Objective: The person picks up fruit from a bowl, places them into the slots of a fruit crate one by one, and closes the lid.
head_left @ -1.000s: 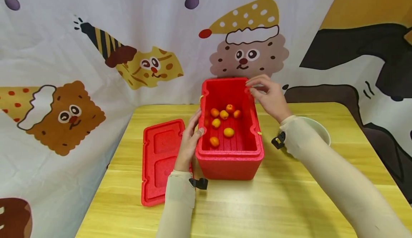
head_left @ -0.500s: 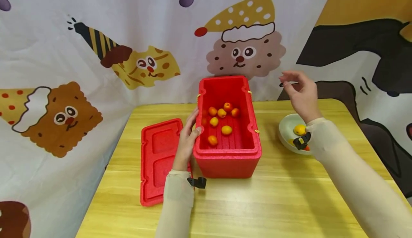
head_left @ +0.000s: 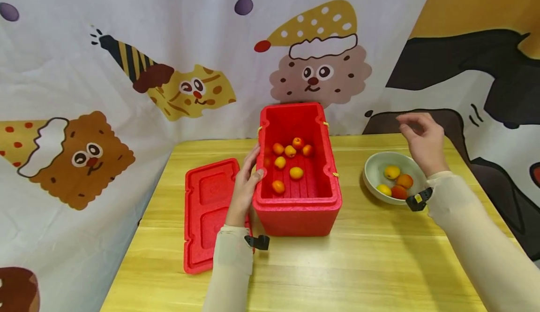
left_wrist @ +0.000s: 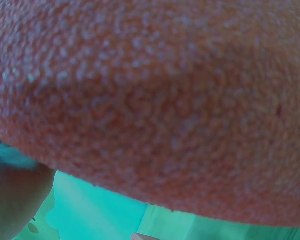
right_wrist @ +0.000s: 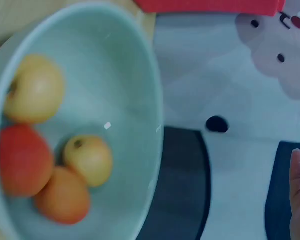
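Head view: red box [head_left: 297, 222], left edge touched by left hand [head_left: 244, 185], fingers near-straight; bowl [head_left: 374, 169], separated by tabletop [head_left: 351, 164] strip; right hand [head_left: 426, 145], raised near bowl, fingers loosely bent, empty.

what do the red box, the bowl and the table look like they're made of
Red box: probably foam, matte, with a beaded grain in the left wrist view. Bowl: perhaps glazed ceramic or plastic, smooth with small glossy highlights. Table: wood or wood-look laminate, showing grain streaks and a soft sheen.
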The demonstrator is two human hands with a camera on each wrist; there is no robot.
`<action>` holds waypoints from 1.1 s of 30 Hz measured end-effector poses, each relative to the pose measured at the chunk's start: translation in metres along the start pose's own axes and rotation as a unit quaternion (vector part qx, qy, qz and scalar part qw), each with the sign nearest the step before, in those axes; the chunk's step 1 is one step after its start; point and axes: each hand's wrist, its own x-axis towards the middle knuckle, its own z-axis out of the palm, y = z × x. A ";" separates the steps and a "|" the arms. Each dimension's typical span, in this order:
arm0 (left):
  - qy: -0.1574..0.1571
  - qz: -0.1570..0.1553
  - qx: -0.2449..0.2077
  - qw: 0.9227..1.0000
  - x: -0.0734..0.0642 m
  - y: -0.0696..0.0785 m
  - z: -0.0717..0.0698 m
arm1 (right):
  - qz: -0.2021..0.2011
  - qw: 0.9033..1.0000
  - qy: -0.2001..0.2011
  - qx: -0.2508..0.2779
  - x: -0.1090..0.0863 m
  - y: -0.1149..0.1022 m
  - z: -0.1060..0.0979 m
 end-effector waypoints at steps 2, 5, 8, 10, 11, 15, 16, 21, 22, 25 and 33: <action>0.001 0.000 0.002 1.000 -0.001 0.002 0.000 | 0.013 1.000 -0.008 -0.012 -0.003 0.005 -0.004; -0.001 0.003 0.000 1.000 -0.001 0.001 -0.001 | 0.025 0.999 -0.011 -0.020 -0.007 0.011 -0.008; -0.003 0.001 -0.005 1.000 -0.002 0.000 -0.001 | 0.026 1.000 -0.002 -0.002 -0.012 0.016 -0.011; -0.005 0.001 -0.008 1.000 -0.002 -0.001 -0.001 | 0.024 1.000 0.008 0.011 -0.014 0.018 -0.012; -0.006 0.001 -0.008 1.000 -0.003 -0.001 -0.001 | 0.025 1.000 0.012 0.013 -0.016 0.019 -0.012; -0.006 0.003 -0.010 1.000 -0.003 -0.002 0.000 | 0.035 0.999 0.015 0.004 -0.020 0.022 -0.013; -0.005 0.002 -0.011 1.000 -0.002 -0.001 -0.001 | 0.042 0.999 0.012 -0.002 -0.021 0.023 -0.014; -0.003 0.010 -0.005 1.000 -0.002 -0.001 -0.001 | 0.054 0.998 -0.016 -0.028 -0.028 0.033 -0.014; -0.003 0.010 -0.003 1.000 -0.002 -0.001 -0.001 | 0.055 0.998 -0.023 -0.032 -0.029 0.035 -0.014; -0.003 0.010 0.001 1.000 -0.002 0.000 -0.001 | 0.057 0.996 -0.044 -0.048 -0.033 0.046 -0.015; -0.009 0.013 0.009 1.000 0.000 0.002 -0.001 | 0.068 0.987 -0.116 -0.091 -0.038 0.065 -0.014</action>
